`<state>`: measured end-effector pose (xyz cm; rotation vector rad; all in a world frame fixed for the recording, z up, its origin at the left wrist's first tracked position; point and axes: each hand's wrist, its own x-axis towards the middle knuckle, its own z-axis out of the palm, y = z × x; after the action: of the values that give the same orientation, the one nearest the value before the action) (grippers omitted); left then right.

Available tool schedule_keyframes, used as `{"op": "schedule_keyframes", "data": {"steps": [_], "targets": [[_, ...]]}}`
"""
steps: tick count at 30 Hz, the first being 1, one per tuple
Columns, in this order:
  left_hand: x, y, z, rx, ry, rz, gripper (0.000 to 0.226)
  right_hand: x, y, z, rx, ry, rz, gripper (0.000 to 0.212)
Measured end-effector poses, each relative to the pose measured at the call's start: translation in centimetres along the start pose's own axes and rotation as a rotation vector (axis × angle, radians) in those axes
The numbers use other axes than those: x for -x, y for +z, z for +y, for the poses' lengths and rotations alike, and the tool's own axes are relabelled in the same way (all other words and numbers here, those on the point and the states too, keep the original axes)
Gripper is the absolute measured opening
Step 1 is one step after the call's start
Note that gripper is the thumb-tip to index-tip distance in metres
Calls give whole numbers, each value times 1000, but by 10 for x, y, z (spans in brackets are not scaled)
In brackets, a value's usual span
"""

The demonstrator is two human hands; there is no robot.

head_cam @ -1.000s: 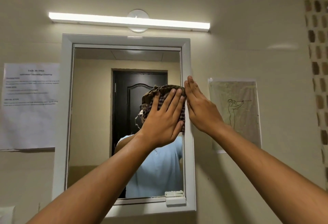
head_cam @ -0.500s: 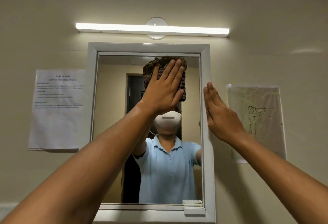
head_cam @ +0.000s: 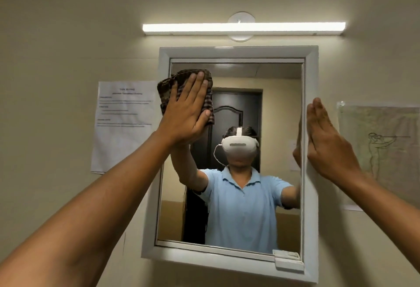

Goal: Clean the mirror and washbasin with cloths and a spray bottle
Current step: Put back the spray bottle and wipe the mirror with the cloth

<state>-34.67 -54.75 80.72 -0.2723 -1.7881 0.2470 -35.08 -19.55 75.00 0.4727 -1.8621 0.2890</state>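
Left hand [head_cam: 186, 113] flat, fingers straight, atop cloth [head_cam: 204, 104] against mirror [head_cam: 261, 77] upper-left corner.

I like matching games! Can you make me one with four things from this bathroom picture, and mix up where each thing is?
Things:
1. cloth
2. right hand
3. light bar
4. printed sheet

Places:
A. on the wall above the mirror
B. flat against the mirror's right frame edge
C. taped to the wall left of the mirror
D. pressed on the glass, upper left, under the left hand

Pairs: 1-D, 2-B, 3-A, 4-C
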Motion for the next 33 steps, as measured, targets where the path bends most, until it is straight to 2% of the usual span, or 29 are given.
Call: {"op": "schedule_keyframes", "data": {"steps": [10, 19, 23, 33], "targets": [[58, 12, 8, 12, -29, -1, 74, 5, -7, -8, 28, 23, -10, 82], [126, 26, 66, 64, -58, -39, 74, 31, -7, -13, 14, 27, -84, 86], [117, 28, 90, 50, -84, -61, 74, 44, -6, -10, 24, 16, -120, 91], [39, 22, 181, 140, 43, -39, 73, 67, 2, -3, 48, -32, -128, 96]]}}
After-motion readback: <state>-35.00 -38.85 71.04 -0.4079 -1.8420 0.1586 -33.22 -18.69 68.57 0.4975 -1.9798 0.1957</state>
